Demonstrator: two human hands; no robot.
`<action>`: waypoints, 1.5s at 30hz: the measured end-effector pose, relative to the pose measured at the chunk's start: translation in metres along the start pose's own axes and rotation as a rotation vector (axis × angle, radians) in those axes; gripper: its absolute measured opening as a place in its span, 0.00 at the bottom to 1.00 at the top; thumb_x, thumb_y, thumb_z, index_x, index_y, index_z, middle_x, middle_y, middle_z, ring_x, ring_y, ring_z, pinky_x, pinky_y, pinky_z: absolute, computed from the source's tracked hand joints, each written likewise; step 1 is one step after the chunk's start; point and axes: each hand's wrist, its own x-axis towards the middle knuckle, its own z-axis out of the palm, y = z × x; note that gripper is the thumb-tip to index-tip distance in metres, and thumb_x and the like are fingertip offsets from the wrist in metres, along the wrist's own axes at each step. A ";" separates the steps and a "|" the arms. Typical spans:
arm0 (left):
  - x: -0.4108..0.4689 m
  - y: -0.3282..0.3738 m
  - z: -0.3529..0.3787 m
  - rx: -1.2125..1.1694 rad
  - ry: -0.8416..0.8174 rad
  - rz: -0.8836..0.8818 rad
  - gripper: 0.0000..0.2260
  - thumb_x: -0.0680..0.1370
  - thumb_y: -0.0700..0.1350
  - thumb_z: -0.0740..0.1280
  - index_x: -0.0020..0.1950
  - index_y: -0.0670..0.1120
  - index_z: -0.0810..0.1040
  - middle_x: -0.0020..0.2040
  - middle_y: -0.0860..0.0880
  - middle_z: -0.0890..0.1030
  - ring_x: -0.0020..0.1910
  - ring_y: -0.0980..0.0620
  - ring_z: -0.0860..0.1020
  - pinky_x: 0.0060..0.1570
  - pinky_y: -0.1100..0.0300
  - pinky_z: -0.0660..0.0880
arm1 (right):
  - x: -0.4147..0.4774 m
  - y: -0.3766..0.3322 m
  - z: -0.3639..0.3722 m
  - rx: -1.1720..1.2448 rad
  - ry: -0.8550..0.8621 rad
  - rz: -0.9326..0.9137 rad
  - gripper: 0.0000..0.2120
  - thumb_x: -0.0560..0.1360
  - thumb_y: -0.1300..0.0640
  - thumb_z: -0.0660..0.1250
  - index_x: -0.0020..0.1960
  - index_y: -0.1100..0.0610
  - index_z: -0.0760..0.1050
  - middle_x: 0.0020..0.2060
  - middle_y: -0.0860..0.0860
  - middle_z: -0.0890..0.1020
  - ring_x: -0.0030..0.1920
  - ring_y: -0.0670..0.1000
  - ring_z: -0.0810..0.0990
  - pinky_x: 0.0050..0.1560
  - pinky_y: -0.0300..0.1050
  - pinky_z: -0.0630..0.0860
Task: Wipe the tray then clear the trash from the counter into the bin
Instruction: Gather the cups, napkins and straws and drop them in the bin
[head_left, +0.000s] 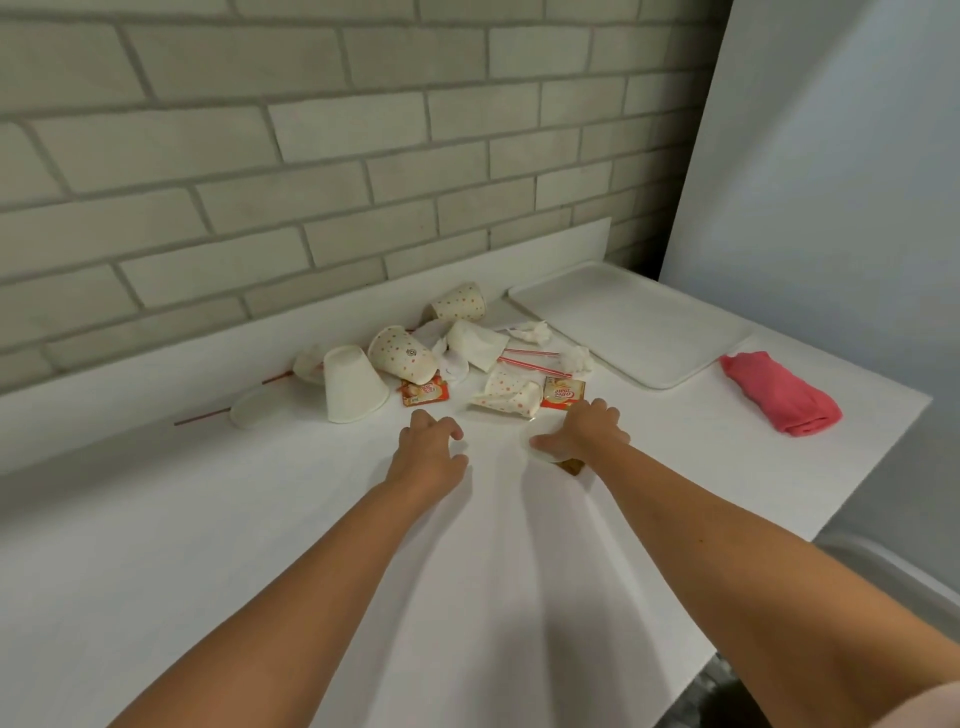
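A folded pink cloth (779, 395) lies at the white counter's (260, 519) right edge, just beside the white tray (634, 322), which sits flat near the brick wall (311, 156); spotted paper cups (402, 353), sachets (563, 392), straws (530, 354) and crumpled napkins (576, 358) litter the middle; the left hand (431, 447) rests loosely curled, holding nothing; the right hand (584, 431) grasps a white lid (537, 449) just before the heap.

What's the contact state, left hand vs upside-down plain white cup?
Apart. Head view shows a strip of bare counter between the left hand and the plain white cup.
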 end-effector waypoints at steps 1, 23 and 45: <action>0.003 0.000 0.000 0.002 -0.001 0.013 0.13 0.78 0.44 0.64 0.62 0.46 0.72 0.65 0.46 0.64 0.63 0.47 0.66 0.60 0.53 0.72 | 0.001 -0.001 -0.001 -0.009 -0.017 -0.010 0.40 0.67 0.33 0.68 0.68 0.58 0.64 0.62 0.54 0.70 0.65 0.56 0.68 0.60 0.50 0.70; 0.069 0.039 0.037 0.467 0.115 0.224 0.18 0.76 0.36 0.62 0.65 0.49 0.70 0.62 0.49 0.72 0.62 0.47 0.69 0.61 0.51 0.65 | -0.028 0.037 0.001 0.126 -0.168 -0.151 0.31 0.70 0.41 0.71 0.62 0.61 0.70 0.56 0.55 0.77 0.47 0.50 0.71 0.46 0.41 0.70; 0.005 0.154 0.071 0.023 0.308 0.417 0.10 0.79 0.36 0.60 0.59 0.35 0.73 0.58 0.38 0.73 0.54 0.36 0.73 0.48 0.45 0.70 | -0.054 0.200 -0.085 -0.018 -0.234 -0.087 0.09 0.78 0.57 0.61 0.54 0.62 0.71 0.47 0.56 0.75 0.41 0.55 0.75 0.32 0.40 0.68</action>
